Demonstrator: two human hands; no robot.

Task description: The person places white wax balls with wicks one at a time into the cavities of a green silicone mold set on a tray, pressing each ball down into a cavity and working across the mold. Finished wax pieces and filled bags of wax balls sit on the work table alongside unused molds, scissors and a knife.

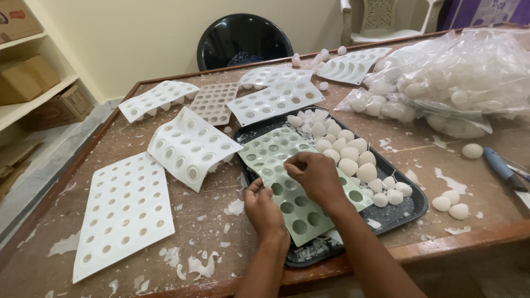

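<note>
Person seated at a brown counter [165, 221], unmoulding white wax pieces. The left hand [264, 207] is pressing down on the near-left edge of a pale green mould [301, 212], fingers curled together against the sheet. The right hand [316, 175] is hovering over the mould's middle, its fingers [291, 164] pinching at one cavity; whether a piece is between them cannot be told. The green mould is lying tilted across a black tray [411, 212], which is sitting at the counter's near edge. Rounded white wax pieces [349, 160] are piling up in the tray just beside the mould, to its right. White moulds [124, 212] are lying to the left and behind, and clear bags [458, 77] of pieces at far right. Judged step: popping pieces out cavity by cavity. The next move seems to call for steadying the flexible sheet while working at one cavity.
</note>
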